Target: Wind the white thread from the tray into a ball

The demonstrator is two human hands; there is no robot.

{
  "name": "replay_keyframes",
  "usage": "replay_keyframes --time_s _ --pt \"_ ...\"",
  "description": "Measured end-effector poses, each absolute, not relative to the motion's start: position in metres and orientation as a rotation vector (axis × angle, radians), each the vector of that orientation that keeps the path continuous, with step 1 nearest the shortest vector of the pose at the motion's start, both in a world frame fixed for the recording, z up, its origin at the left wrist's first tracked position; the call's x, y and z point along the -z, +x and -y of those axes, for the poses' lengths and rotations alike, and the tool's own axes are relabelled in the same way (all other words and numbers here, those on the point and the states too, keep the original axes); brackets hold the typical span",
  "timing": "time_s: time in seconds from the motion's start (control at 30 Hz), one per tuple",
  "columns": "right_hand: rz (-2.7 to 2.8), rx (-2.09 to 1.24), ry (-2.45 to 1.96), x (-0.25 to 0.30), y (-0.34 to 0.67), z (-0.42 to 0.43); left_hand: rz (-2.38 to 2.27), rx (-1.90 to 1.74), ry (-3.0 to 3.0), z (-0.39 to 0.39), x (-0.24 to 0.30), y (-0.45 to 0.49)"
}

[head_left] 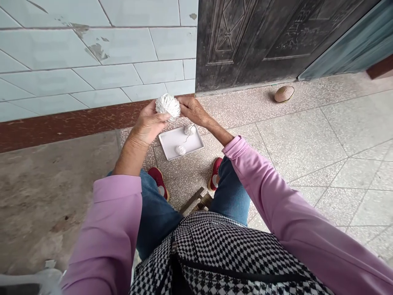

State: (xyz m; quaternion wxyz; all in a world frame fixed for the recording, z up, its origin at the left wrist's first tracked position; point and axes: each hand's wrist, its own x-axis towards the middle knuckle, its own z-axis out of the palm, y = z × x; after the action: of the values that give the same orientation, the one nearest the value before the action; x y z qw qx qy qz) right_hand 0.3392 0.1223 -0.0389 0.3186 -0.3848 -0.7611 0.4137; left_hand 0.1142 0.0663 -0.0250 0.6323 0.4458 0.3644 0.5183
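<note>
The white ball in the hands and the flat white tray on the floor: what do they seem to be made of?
The white ball, held between left hand and right hand, looks like wound string or yarn: crossing strands show, and the surface is matt. Cotton or synthetic cannot be told. The tray looks like smooth plastic or enamel, plain white with a low rim; which one is unclear.

Pale tiled wall (92, 53), dark (embossed) door (260, 37), terrazzo floor (307, 143)

Three balls of white thread: one large ball (167, 106) held up, two small balls (189, 130) (180, 150) on one white tray (172, 143). Two red shoes (159, 180) (215, 173). One brownish rounded object (284, 94), possibly a ball, lies far right.
</note>
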Motion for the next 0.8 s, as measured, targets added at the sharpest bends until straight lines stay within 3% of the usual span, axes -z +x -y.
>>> replay_keyframes --time_s 0.4,0.8 --pt "2.064 -1.276 -1.079 -0.005 0.325 -0.074 -1.144 -1.166 1.263 -0.082 0.039 0.094" --pt "1.788 -1.193 -1.018 0.005 0.348 -0.096 -1.116 -0.889 1.275 -0.06 0.022 0.114"
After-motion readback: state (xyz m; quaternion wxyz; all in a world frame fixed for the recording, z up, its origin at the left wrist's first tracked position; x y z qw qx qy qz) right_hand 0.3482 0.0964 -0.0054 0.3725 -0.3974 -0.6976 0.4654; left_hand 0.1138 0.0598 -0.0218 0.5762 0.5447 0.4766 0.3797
